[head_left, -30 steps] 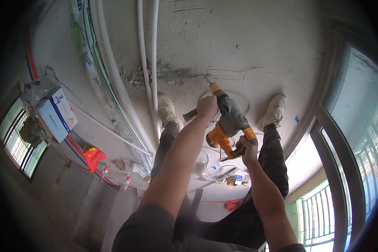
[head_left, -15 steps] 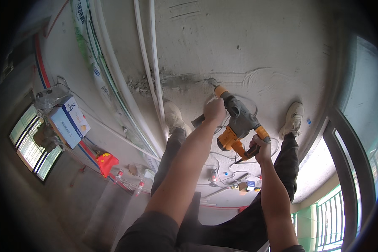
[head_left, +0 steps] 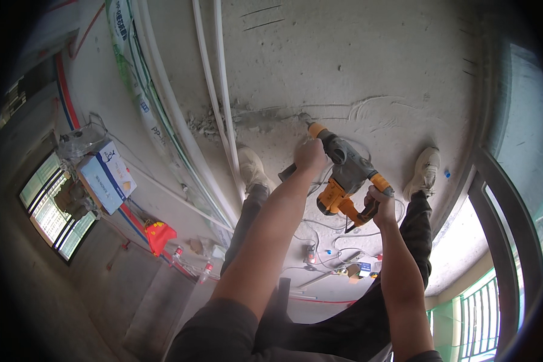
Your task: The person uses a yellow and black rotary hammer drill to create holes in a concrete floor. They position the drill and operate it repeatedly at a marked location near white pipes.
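Observation:
Between my feet is a yellow-and-grey rotary hammer, held at a slant with its bit end toward the concrete floor. My left hand is closed round its side handle near the front. At the rear, my right hand grips the main handle; whether a finger presses the trigger cannot be made out. The bit meets the right end of a rough chiselled groove. Broken rubble lies at the groove's left end, partly behind two thin white pipes.
Long wrapped pipes run along the left. Beyond them are a blue-and-white box, a red bag and plastic bottles. The tool's cable loops over the floor behind. A window frame borders the right side.
The view has shifted slightly, so the surroundings sit a little farther right. Both hands keep their hold on the rotary hammer, its bit still at the groove's end.

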Motion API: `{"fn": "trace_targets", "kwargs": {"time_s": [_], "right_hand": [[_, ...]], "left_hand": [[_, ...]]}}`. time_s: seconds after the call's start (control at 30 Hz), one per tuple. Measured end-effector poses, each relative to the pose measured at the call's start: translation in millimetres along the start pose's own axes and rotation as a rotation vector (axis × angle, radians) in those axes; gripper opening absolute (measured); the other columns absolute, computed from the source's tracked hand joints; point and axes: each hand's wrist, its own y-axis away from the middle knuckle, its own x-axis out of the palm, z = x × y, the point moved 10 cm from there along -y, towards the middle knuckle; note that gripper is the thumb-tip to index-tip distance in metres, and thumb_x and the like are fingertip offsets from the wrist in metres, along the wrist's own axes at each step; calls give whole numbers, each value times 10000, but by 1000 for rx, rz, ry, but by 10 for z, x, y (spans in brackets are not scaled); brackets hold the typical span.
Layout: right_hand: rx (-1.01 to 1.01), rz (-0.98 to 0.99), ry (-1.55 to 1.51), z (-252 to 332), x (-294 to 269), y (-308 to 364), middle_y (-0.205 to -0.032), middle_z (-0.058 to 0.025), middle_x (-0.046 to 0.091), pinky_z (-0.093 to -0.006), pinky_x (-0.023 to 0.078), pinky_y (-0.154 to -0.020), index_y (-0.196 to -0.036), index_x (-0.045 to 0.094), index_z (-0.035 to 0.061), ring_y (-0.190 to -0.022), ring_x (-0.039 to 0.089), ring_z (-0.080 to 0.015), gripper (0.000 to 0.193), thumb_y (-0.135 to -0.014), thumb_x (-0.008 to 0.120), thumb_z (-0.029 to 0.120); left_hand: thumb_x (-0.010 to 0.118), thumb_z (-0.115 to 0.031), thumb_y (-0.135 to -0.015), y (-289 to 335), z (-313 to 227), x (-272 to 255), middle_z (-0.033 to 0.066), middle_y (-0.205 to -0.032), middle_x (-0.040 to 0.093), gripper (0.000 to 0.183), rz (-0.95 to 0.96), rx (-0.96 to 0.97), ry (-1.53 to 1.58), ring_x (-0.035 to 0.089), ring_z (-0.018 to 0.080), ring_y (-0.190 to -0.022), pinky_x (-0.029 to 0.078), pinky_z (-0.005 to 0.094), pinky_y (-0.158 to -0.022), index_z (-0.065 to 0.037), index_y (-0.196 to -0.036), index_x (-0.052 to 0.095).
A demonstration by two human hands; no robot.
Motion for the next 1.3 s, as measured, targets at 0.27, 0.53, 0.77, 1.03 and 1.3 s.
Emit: {"fn": "trace_targets", "kwargs": {"time_s": [0.27,0.53,0.77,1.03,1.3], "right_hand": [[23,-16,12,1,10,2,-759,-42,597,-348,510,-654,-1012,624,87,-658,617,-201,149,-947,750,132],[34,-19,10,124,-41,-44,-771,-39,595,-354,513,-656,-1031,626,82,-668,617,-205,157,-956,756,127],[-1,35,78,175,177,169,-838,-57,673,-330,531,-685,-1121,659,40,-729,665,-174,214,-944,755,112],[-98,22,411,886,403,1550,-854,-60,710,-302,576,-724,-1061,700,-11,-756,711,-148,202,-912,776,101],[-350,115,909,1515,1737,1227,-816,-55,743,-311,544,-714,-1068,730,-9,-743,697,-141,319,-890,829,237]], "left_hand": [[721,-110,-891,-102,29,41,171,-1096,772,208,32,18,32,742,381,-1099,604,490,-934,-61,-1089,766],[732,-107,-897,-94,-58,15,197,-1127,767,202,75,-7,59,744,389,-1098,611,488,-919,-36,-1081,773],[709,-112,-944,-37,51,-7,183,-1098,786,177,-23,46,56,760,365,-1088,611,480,-919,-62,-1111,740],[734,-145,-889,908,0,-165,216,-1044,773,198,7,57,289,750,425,-1037,593,544,-897,-45,-1060,719],[768,-216,-878,124,333,-312,209,-941,787,215,-248,161,630,760,430,-934,595,529,-824,-27,-979,755]]}}
